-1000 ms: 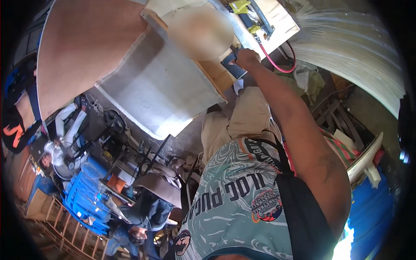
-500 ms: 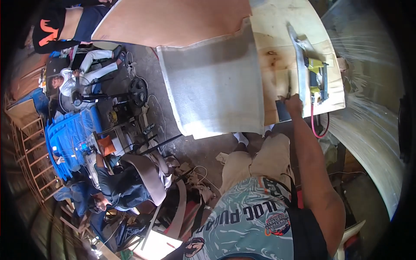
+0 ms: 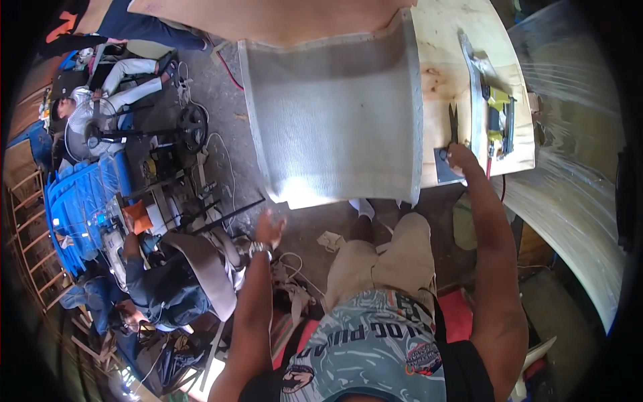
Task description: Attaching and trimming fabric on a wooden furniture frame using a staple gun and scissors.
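Note:
My right hand (image 3: 462, 161) is closed on the handles of dark scissors (image 3: 454, 124), whose blades point to the far side and stand slightly apart over the wooden tabletop. Under that hand lies a small dark square piece (image 3: 442, 173). Left of the scissors, a pale grey sheet of material (image 3: 328, 120) with lighter borders covers the table and hangs at its near edge. My left hand (image 3: 269, 231), with a watch at the wrist, is held near that sheet's near left corner; its fingers are apart and nothing is in them.
A yellow-green air stapler (image 3: 499, 120) with a red hose rests at the table's right side, beside a long grey strip (image 3: 475, 100). Brown sheet material (image 3: 268, 20) covers the far end. Leftward are a fan (image 3: 100, 137), blue plastic chairs (image 3: 87, 208) and several people.
My left hand has come into view from below and reached toward the sheet's near left corner. My right hand stays at the scissors, which now show more clearly. The view has shifted slightly.

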### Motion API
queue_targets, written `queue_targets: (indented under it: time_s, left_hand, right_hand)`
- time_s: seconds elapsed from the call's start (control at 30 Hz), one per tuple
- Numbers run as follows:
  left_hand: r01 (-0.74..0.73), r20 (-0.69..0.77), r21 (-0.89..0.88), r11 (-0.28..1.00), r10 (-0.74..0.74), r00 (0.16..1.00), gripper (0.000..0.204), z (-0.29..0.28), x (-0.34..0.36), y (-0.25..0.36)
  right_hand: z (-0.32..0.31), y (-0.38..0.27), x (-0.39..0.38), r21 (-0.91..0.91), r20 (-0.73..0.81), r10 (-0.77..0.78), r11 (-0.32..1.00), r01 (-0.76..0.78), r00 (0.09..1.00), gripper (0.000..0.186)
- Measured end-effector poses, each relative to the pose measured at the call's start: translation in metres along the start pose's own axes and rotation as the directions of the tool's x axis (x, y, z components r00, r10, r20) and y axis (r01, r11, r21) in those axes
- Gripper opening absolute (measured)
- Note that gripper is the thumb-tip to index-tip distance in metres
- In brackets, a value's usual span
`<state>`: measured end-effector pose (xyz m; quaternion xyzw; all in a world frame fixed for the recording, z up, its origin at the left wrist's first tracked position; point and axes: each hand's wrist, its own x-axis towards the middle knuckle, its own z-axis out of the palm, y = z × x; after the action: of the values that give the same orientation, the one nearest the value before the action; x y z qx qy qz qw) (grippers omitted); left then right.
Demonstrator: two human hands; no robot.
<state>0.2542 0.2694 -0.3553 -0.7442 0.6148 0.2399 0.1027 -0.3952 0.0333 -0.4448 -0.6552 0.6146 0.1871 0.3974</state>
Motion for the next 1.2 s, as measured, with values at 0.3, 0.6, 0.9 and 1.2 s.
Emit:
queue_targets:
  time_s: [0.3, 0.6, 0.9, 1.2]
  left_hand:
    - [0.291, -0.123, -0.471, 0.833, -0.389, 0.913, 0.068, -0.019, 0.077, 0.008]
    - [0.301, -0.049, -0.473, 0.828, -0.365, 0.93, 0.058, -0.041, 0.081, 0.049]
    - [0.072, -0.249, -0.336, 0.939, -0.162, 0.955, 0.042, -0.189, -0.026, 0.091]
    - [-0.119, -0.234, -0.185, 0.976, 0.074, 0.969, 0.053, -0.348, -0.066, 0.099]
  right_hand:
    - [0.093, -0.076, -0.062, 0.624, -0.498, -0.097, 0.65, 0.434, 0.862, 0.042]
    - [0.05, -0.177, -0.114, 0.558, -0.307, 0.259, 0.829, -0.047, 0.916, 0.061]
    - [-0.077, -0.214, -0.252, 0.341, -0.34, 0.255, 0.931, -0.134, 0.905, 0.054]
    - [-0.194, -0.271, -0.364, 0.298, -0.521, 0.166, 0.955, -0.004, 0.837, 0.046]
